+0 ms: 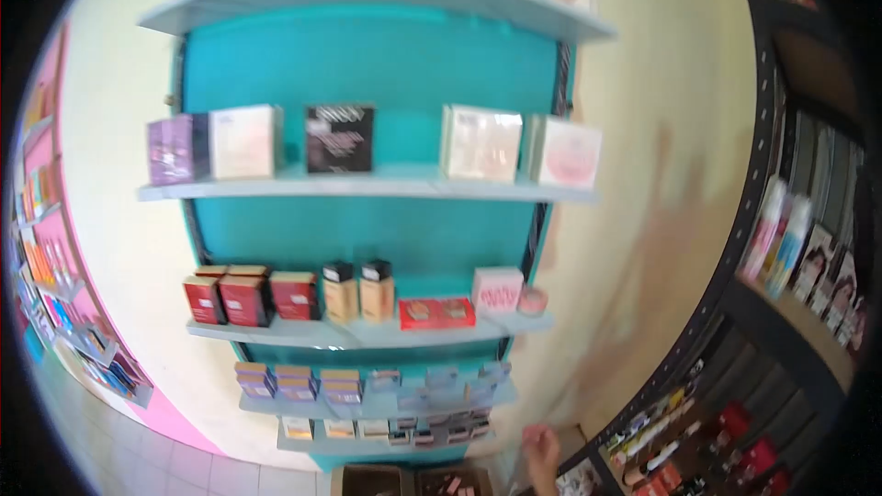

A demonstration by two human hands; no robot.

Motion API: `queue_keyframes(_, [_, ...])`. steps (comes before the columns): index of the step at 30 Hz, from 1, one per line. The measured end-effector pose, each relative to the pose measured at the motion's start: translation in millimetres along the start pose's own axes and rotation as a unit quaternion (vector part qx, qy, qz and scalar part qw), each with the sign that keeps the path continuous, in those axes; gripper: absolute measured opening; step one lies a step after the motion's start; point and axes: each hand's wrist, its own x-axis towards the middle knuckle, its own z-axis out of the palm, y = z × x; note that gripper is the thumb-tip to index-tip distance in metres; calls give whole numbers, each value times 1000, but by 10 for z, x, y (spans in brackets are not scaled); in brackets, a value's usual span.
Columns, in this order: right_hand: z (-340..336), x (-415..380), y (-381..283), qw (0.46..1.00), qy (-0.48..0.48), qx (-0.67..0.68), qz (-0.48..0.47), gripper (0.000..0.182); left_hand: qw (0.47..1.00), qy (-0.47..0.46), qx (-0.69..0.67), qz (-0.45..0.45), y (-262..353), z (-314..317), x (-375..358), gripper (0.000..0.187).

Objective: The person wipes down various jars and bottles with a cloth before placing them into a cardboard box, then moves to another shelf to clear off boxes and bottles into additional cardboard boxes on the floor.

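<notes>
My right hand point(540, 452) is raised at the bottom of the view, just right of the lowest shelf. Its fingers look partly bent but are blurred, and I cannot make out anything in them. It appears apart from the shelves. My left hand is out of view. Nearest to the right hand are small boxes point(457, 436) on the lowest shelf and an open box point(457, 482) with small pinkish items on the floor.
A turquoise-backed wall shelf point(367, 186) holds cosmetic boxes, among them a black box point(340, 140), red boxes point(246, 299) and foundation bottles point(377, 294). A dark rack point(776, 312) with bottles stands at right. Pink-edged shelves point(62, 289) line the left.
</notes>
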Motion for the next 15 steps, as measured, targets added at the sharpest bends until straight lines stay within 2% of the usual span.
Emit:
queue_keyframes(1, [206, 453, -649, 1000, -9, -1, -21, 15, 999, -11, -8, -43, 768, -357, 244, 58])
queue_keyframes(2, [346, 792, -1178, 998, -35, 6, -57, 17, 998, -17, -16, -57, 1093, -601, 369, 60])
queue_keyframes(3, [498, 1028, -1733, 988, -35, -49, -140, 18, 988, 59, 1, 144, 1471, -829, 572, 51])
queue_keyframes(4, [651, 1219, -2274, 978, -44, -15, -202, 17, 990, 85, -12, 114, 2062, -1158, 582, 52])
queue_keyframes(5, [785, 1379, -2690, 968, -50, 22, -246, 15, 954, 135, 40, 264, 2352, -1456, 678, 54])
queue_keyframes(6, [893, 1563, -3000, 951, -49, 23, -304, 13, 903, 198, 127, 360, 2724, -1777, 701, 56])
queue_keyframes(7, [1014, 1722, -3296, 935, -47, 49, -347, 14, 871, 271, 149, 383, 3171, -2028, 599, 55])
queue_keyframes(8, [1117, 1855, -3605, 924, -37, 37, -379, 13, 811, 299, 110, 491, 3453, -2296, 688, 53])
queue_keyframes(9, [1210, 2035, -3851, 907, -46, 60, -414, 14, 760, 353, 155, 523, 3734, -2538, 737, 51])
queue_keyframes(11, [1351, 2324, -4329, 895, -3, 39, -445, 18, 710, 390, 130, 572, 4332, -2925, 894, 50])
queue_keyframes(13, [1381, 2770, -4670, 882, 55, -2, -469, 22, 641, 438, 201, 597, 4890, -3275, 1116, 56])
queue_keyframes(15, [1339, 3220, -4958, 896, 91, -11, -435, 36, 585, 490, 247, 597, 5371, -3560, 1454, 62])
